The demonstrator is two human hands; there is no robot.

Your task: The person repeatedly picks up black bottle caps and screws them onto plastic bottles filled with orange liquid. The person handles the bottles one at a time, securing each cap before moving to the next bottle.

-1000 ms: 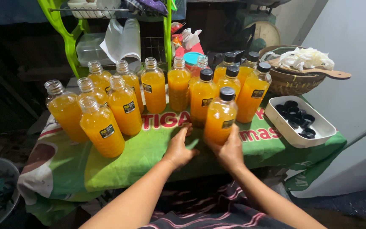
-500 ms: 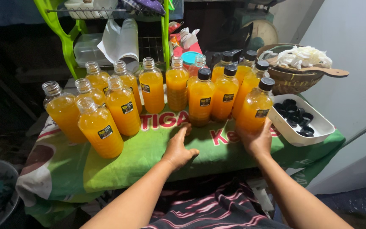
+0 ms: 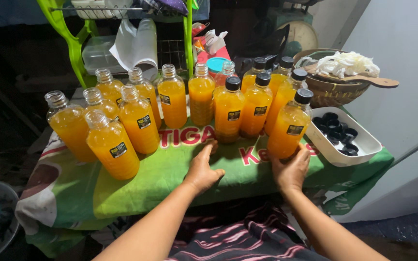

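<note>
Capped bottle point(image 3: 290, 126) of orange liquid, maybe juice

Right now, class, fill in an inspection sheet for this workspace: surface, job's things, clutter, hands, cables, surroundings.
Surface: green cloth covers the table.
Job's things: capped bottle of orange juice at front right; more capped bottles behind it; uncapped bottles on the left; white tray holding black caps.
Clutter: basket with white cloth and a wooden spoon.
Hands: right hand touches the front capped bottle's base; left hand rests open on the cloth.
Cables: nothing seen.
Surroundings: green rack, scale, white wall.
</note>
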